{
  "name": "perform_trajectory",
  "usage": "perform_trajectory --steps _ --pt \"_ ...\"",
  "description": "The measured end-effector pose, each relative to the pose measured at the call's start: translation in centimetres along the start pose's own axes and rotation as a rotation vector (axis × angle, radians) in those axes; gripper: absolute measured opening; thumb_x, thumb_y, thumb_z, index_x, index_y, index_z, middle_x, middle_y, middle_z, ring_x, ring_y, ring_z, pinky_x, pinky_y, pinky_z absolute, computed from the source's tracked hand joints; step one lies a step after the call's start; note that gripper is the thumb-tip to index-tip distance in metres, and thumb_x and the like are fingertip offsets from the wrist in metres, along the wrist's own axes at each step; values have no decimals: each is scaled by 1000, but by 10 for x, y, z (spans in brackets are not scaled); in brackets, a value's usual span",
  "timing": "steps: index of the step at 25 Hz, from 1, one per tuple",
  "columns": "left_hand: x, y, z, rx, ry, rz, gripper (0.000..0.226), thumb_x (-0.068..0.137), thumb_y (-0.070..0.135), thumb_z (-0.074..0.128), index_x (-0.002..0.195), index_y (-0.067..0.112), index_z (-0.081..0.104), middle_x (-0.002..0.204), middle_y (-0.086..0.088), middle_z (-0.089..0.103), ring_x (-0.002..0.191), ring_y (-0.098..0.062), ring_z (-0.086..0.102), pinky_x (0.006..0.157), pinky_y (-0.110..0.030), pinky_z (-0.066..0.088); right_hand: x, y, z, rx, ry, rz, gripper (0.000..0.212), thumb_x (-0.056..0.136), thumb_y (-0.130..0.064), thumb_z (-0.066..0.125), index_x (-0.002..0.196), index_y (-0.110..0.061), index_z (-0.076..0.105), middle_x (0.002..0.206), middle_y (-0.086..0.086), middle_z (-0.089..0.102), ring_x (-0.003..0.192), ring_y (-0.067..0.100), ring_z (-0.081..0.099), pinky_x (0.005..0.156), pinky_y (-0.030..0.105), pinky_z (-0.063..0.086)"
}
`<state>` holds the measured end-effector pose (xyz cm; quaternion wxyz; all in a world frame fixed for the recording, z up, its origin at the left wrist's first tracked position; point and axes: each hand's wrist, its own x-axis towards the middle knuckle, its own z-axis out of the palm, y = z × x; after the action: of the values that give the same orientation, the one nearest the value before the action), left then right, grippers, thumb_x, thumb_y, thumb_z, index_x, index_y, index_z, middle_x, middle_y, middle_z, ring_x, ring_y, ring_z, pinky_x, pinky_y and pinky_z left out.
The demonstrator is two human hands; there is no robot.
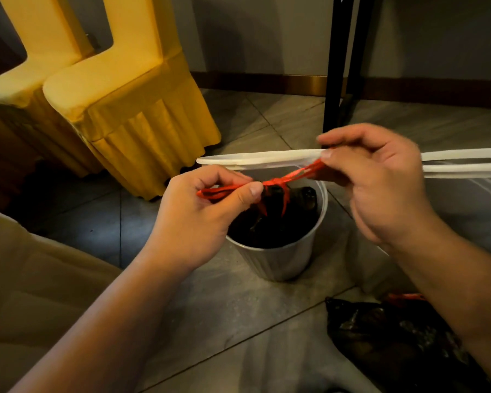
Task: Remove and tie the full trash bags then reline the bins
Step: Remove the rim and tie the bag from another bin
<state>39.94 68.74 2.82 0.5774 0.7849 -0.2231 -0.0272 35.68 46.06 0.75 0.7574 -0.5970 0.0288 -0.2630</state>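
- The fingers of the left hand, at the centre of the frame, are curled, with thumb and forefinger pinching one end of the red drawstring.
- The loop of that end trails out to the left under the knuckles.
- The right hand, right of centre and a little higher, pinches the other end of the drawstring between its thumb and curled fingers.
- The drawstring is stretched taut between the two hands, with a knot at its middle.
- Two short red ends hang down from the knot.
- The knot sits on the gathered neck of the black trash bag.
- That bag is inside the metal bin, which stands upright on the tiled floor just below the hands.
- A second black bag lies on the floor at the lower right, with a bit of red showing at its top, partly hidden by the right forearm.
- Two white strips run level from the centre to the right edge, passing behind the right hand; I cannot tell what they belong to.
- Two yellow-covered chairs stand at the upper left.
- A black post rises at the upper centre.
- A beige cushion fills the lower left corner.
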Motion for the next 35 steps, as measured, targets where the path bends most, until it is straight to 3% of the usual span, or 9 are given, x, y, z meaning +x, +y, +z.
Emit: perform_trajectory --steps 2,8,10,13,16,23,27,30,35 --pt "-2 -6 -2 20 23 -63 12 86 36 80 87 25 78 91 -5 79 91 -29 76 83 -56 63 -2 -10 -8 153 19 90 24 82 1 63 81 -19 75 69 8 66 68 24 67 69 36 62" --pt "-3 -41 -5 67 24 -300 25 87 39 77 85 14 73 80 -8 78 77 -21 75 65 -26 61 -5 -17 -27 537 -66 294 20 78 2 52 80 -16 61 59 3 50 55 17 50 67 33 49" --pt "-3 -57 -7 183 59 -405 24 93 33 76 87 10 71 77 -5 77 77 -22 75 63 -28 61 -8 -16 -42 155 -115 83 27 81 1 54 77 -23 65 56 -7 50 49 9 42 59 25 35" --pt "-2 -74 -23 421 118 -434 23 95 39 73 88 17 69 75 5 76 75 -20 74 68 -42 62 -20 6 -62 -866 -358 -283 6 88 -27 62 90 -32 62 58 -7 54 50 10 50 56 11 37" --pt "3 -81 -38 552 113 -436 23 93 48 72 86 26 70 74 4 75 75 -16 71 66 -38 59 -24 30 -73 -1298 -505 -344 11 94 -37 57 95 -29 65 62 -11 59 56 17 55 68 31 44" --pt "6 -88 -47 605 61 -480 25 92 48 74 83 24 71 72 1 74 71 -17 70 59 -34 56 -19 51 -102 -1285 -522 -140 27 95 -46 45 100 -32 67 86 -10 71 79 17 67 67 35 53" --pt "-4 -88 -54 635 90 -444 25 91 48 74 81 25 70 71 -1 71 68 -21 67 54 -34 52 -14 53 -105 -1316 -512 -132 41 90 -64 41 96 -38 72 75 -20 58 73 5 58 58 23 43" --pt "-3 -85 -52 628 108 -446 20 94 44 73 85 26 69 76 0 73 71 -21 69 58 -38 57 -8 53 -104 -1253 -483 -90 44 89 -66 44 85 -34 74 64 -15 57 66 7 60 58 32 48" --pt "-1 -69 -43 123 244 -546 13 100 25 68 92 14 67 89 -4 78 99 -23 75 84 -42 61 -3 42 -92 -806 -402 111 24 94 -37 70 71 -37 77 76 -3 65 74 12 63 71 35 49"
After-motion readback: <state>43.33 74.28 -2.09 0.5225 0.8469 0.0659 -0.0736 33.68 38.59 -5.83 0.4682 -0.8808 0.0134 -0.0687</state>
